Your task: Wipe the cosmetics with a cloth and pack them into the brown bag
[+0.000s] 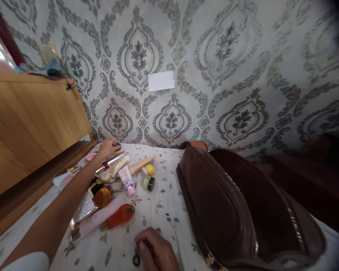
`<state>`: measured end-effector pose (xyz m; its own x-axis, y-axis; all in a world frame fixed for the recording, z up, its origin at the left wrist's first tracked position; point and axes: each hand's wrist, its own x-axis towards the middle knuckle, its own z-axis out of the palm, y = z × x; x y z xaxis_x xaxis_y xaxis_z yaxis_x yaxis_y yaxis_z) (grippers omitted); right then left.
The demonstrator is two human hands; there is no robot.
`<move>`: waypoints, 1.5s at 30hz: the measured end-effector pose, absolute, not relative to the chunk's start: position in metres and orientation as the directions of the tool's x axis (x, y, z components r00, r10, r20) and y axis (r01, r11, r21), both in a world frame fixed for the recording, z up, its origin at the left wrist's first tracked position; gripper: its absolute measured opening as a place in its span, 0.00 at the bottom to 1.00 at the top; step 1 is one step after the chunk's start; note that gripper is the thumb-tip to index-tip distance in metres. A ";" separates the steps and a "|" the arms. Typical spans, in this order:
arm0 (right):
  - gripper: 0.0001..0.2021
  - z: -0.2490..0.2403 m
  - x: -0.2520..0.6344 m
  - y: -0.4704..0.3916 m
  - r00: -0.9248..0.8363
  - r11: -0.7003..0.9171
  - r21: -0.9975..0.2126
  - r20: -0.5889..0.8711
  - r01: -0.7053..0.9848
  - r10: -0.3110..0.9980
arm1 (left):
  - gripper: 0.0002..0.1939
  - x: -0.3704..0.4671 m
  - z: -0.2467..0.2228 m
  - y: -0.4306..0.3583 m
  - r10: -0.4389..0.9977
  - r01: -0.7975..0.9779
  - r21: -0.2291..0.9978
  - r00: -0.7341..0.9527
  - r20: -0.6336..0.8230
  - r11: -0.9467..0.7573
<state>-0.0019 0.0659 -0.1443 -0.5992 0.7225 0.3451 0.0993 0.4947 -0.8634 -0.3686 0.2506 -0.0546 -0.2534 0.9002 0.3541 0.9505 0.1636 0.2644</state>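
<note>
At the far edge of the pile, my left hand point(107, 147) is closed around a small dark blue rounded item point(117, 146), its kind unclear. My right hand point(158, 250), at the near edge, is curled with thumb and forefinger on a small black ring-ended thing point(136, 257). Between them lie a purple-and-white tube point(127, 181), a green jar with a black lid point(148, 183), a yellow-lidded jar point(148, 170), an orange bottle point(120, 216), a long pink tube point(101, 218) and a round amber container point(102, 197). My left forearm hides part of the pile.
A dark brown leather bag point(211, 199) stands unzipped on the right of the patterned sheet point(158, 203). A wooden cabinet point(36, 131) borders the left side. Patterned wallpaper point(172, 120) rises behind, bearing a white card point(161, 80).
</note>
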 end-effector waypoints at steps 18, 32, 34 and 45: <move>0.09 -0.123 0.004 0.062 -0.612 0.529 -0.845 0.378 0.079 0.695 | 0.26 -0.242 -0.063 0.223 1.000 0.997 0.076 0.008 0.029 -0.010; 0.09 -0.122 0.003 0.058 -0.611 0.486 -0.870 0.339 0.086 0.715 | 0.17 -0.200 -0.056 0.212 0.963 0.953 0.137 0.269 0.027 -0.270; 0.09 -0.122 0.003 0.058 -0.617 0.485 -0.869 0.333 0.093 0.714 | 0.15 -0.201 -0.058 0.221 0.957 0.944 0.177 0.288 -0.027 -0.279; 0.09 -0.121 0.004 0.056 -0.623 0.476 -0.874 0.318 0.100 0.715 | 0.14 -0.222 -0.058 0.228 0.982 0.964 0.185 0.183 0.054 -0.189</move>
<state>0.0040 0.0565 -0.1206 -0.6226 0.7148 0.3185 0.0995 0.4759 -0.8738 -0.2223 0.2278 -0.0580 0.1826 0.9817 0.0537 0.9642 -0.1895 0.1854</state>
